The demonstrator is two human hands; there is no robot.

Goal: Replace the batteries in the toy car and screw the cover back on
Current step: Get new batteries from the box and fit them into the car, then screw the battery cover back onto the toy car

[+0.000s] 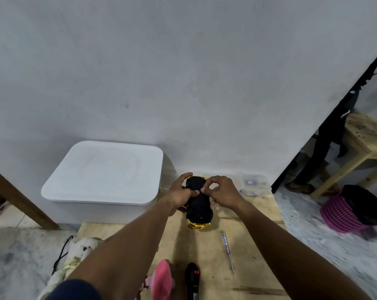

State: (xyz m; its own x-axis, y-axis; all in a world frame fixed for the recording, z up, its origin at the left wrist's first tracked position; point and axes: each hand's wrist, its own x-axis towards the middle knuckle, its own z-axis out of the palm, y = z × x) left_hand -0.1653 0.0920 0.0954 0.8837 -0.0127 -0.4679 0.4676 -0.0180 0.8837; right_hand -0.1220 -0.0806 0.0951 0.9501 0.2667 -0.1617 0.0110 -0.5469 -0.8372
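A plain white wall (183,72) fills the upper frame. A white lidded bin (103,176) is set against it at centre left. A pink basket (343,215) and wooden bench (365,146) are seen at right.

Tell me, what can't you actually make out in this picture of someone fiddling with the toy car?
All in the head view:
- Battery cover and batteries: hidden by the fingertips of the left hand and right hand on the upturned toy car.
- Screws: too small to see.
- Screwdriver tip type: too small.
- Black remote: cut off by the bottom edge.
- Small clear box contents: blurred.
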